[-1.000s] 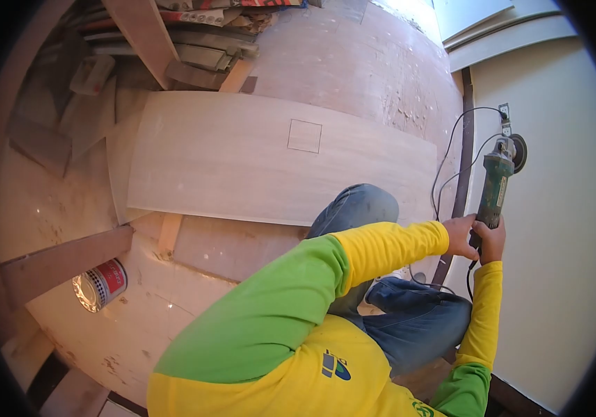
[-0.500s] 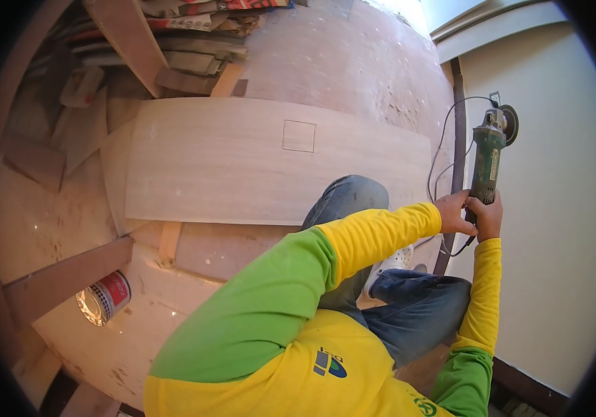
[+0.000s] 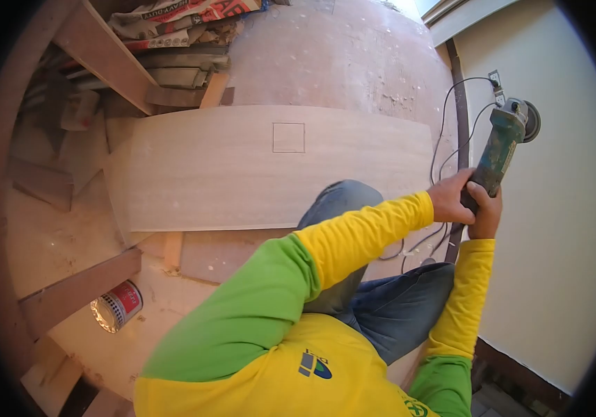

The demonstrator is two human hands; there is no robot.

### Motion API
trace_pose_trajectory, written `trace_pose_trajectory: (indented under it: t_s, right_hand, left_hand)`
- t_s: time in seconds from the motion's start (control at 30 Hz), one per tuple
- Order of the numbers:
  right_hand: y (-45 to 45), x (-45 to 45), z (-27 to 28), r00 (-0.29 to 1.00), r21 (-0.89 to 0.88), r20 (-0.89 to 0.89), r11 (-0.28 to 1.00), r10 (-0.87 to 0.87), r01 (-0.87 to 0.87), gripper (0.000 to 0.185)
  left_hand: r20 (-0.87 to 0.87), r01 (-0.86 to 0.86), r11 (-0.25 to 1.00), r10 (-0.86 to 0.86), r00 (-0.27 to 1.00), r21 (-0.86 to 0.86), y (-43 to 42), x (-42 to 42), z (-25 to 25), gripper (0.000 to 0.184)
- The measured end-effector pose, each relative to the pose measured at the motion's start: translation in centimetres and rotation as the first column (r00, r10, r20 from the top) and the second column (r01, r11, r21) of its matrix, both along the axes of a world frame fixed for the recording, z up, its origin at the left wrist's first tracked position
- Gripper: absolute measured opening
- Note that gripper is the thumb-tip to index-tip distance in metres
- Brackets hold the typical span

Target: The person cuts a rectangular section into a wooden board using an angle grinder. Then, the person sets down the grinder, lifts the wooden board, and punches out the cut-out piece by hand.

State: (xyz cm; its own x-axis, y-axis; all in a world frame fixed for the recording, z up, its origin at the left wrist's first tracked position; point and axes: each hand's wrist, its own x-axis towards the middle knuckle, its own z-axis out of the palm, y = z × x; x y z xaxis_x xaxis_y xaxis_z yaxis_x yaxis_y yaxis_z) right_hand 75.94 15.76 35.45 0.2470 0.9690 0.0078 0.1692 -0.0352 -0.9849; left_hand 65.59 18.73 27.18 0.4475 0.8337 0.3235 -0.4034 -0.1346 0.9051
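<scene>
A green angle grinder [image 3: 498, 154] is held up at the right, with its disc [image 3: 532, 121] at the far end near the pale wall. My left hand [image 3: 449, 197] is closed around the rear of the grinder's body. Just beside it, my right hand [image 3: 486, 211] also grips the rear end, thumb along the body. At the left lies a flat pale board [image 3: 207, 174] with a small square outline [image 3: 289, 137] marked on it. The bent knee of my jeans [image 3: 343, 198] overlaps the board's near edge.
Dark cords [image 3: 444, 132] run from a wall outlet [image 3: 495, 78] down to the floor. A metal can [image 3: 118, 306] with a red label rests on its side at lower left. Wooden planks [image 3: 96, 52] and crumpled sacks [image 3: 173, 21] occupy the upper left. A pale wall [image 3: 548, 208] stands at right.
The grinder has tilted, its disc end shifting right and slightly down. Both hands keep their hold. The camera view has shifted a little, and my legs have moved slightly left.
</scene>
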Motion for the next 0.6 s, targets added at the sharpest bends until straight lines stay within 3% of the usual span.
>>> trace_pose_trajectory:
  t_s: [0.03,0.1,0.17,0.2,0.27,0.33,0.43,0.5,0.6]
  right_hand:
    - [0.4,-0.3,-1.0,1.000,-0.008,-0.015,1.000,0.001,-0.001,0.037]
    - [1.7,-0.2,-3.9,0.950,0.035,-0.302,0.997,0.076,-0.069,0.036]
    - [3.3,0.6,-5.7,0.895,-0.027,-0.398,0.972,0.202,-0.232,0.033]
    - [4.6,0.4,-6.6,0.868,-0.036,-0.442,0.962,0.226,-0.269,0.031]
    - [7.3,0.3,-10.0,0.758,-0.114,-0.616,0.928,0.214,-0.355,0.027]
    - [9.8,-2.2,-11.8,0.660,-0.108,-0.713,0.893,0.236,-0.437,0.025]
    - [12.1,-6.0,-12.6,0.535,-0.092,-0.795,0.815,0.286,-0.572,0.024]
    - [12.8,-8.3,-12.5,0.480,-0.101,-0.833,0.777,0.275,-0.621,0.024]
    - [13.4,-11.0,-12.6,0.470,-0.121,-0.806,0.676,0.361,-0.727,0.026]
  left_hand:
    - [-0.026,0.015,1.000,-0.014,1.000,0.016,0.5,-0.9,-0.3,0.097]
    - [-0.099,0.028,0.995,-0.019,0.995,0.099,0.8,-3.6,-0.2,0.101]
    - [-0.209,-0.123,0.888,0.236,0.949,0.444,1.3,-4.4,-2.6,0.095]
    - [-0.224,-0.129,0.886,0.250,0.942,0.446,1.8,-5.0,-3.6,0.095]
    - [-0.315,-0.266,0.762,0.521,0.793,0.591,2.0,-5.9,-5.1,0.084]
    - [-0.472,-0.300,0.819,0.538,0.698,0.490,2.3,-7.8,-4.1,0.077]
    - [-0.540,-0.375,0.773,0.629,0.559,0.511,3.1,-10.3,-5.0,0.077]
    - [-0.522,-0.440,0.651,0.759,0.389,0.619,2.9,-11.8,-5.4,0.076]
    - [-0.675,-0.533,0.713,0.667,0.316,0.455,1.5,-13.7,-3.3,0.076]
